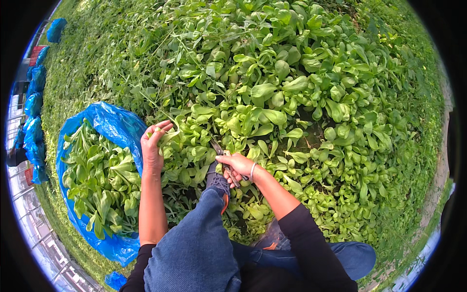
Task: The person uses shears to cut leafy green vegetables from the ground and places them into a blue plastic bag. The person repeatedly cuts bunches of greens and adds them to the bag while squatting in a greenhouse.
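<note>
My left hand (pixel 155 144) holds a small piece of leafy greens (pixel 167 138) between thumb and fingers, beside the right rim of a blue plastic bag (pixel 109 122). Picked leafy greens (pixel 105 182) fill the bag's open mouth. My right hand (pixel 237 168) is closed around a dark-handled cutting tool, seemingly scissors or pruning shears (pixel 218 148), with its metal end pointing up and left over the plants. Its exact kind is partly hidden by the fingers. Growing leafy greens (pixel 262 120) spread in front of both hands, and a silvery bracelet circles the right wrist.
My shoe (pixel 218 180) stands among the plants just below the right hand; another shoe (pixel 273 237) is lower right. Several blue bags (pixel 33 131) line the far left edge, near a greenhouse-like frame. A smaller blue bag (pixel 115 280) lies bottom left. A pale path (pixel 436 175) runs along the right.
</note>
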`<act>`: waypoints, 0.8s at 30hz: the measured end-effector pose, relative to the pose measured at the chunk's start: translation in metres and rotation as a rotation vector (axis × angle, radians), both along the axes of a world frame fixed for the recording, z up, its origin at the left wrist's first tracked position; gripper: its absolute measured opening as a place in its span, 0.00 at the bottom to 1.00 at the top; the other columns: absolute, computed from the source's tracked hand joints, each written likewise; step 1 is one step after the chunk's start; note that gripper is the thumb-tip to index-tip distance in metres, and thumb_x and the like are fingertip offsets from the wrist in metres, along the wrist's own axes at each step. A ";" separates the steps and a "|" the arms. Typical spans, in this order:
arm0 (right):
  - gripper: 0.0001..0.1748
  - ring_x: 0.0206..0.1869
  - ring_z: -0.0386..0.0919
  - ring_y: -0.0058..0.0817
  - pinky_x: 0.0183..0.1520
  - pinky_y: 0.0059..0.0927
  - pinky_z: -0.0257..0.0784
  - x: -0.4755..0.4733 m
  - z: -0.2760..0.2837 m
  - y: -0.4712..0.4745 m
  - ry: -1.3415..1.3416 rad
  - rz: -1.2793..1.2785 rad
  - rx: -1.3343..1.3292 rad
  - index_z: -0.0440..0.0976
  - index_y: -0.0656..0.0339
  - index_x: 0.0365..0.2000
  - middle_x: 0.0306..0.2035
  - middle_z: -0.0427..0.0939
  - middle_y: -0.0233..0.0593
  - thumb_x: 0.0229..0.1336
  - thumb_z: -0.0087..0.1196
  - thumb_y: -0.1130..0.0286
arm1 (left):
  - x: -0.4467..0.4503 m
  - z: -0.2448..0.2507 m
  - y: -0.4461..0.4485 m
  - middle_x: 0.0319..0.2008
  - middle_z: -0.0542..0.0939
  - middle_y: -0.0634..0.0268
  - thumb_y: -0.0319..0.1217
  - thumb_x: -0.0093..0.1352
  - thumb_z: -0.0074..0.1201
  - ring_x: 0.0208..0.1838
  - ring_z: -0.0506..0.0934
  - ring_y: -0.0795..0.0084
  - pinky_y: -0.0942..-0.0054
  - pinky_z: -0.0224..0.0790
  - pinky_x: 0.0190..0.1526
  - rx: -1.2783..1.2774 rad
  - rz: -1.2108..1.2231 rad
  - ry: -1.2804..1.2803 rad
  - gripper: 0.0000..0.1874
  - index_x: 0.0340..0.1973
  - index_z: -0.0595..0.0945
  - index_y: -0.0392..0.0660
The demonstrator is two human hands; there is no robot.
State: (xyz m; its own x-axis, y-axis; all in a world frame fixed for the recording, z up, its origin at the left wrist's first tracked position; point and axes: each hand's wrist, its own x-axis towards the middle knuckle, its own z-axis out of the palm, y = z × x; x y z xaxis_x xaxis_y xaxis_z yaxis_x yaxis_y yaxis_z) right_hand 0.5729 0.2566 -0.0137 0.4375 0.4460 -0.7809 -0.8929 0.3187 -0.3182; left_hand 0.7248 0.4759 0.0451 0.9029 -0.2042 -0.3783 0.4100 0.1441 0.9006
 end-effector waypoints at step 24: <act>0.28 0.16 0.75 0.30 0.20 0.36 0.80 0.030 -0.008 0.030 0.101 -0.107 -0.020 0.68 0.67 0.27 0.20 0.73 0.41 0.60 0.50 0.46 | 0.005 -0.048 -0.044 0.32 0.80 0.53 0.31 0.55 0.57 0.37 0.78 0.52 0.62 0.70 0.42 1.134 -0.537 -0.463 0.14 0.34 0.75 0.39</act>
State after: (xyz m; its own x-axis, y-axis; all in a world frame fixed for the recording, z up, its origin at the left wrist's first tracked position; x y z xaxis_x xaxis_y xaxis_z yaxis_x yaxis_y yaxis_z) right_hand 0.6030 0.2865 -0.0219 0.4008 0.3845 -0.8315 -0.8818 0.4083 -0.2362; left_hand 0.7296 0.4318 -0.0032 0.9006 -0.3504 -0.2571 -0.1935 -0.8529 0.4849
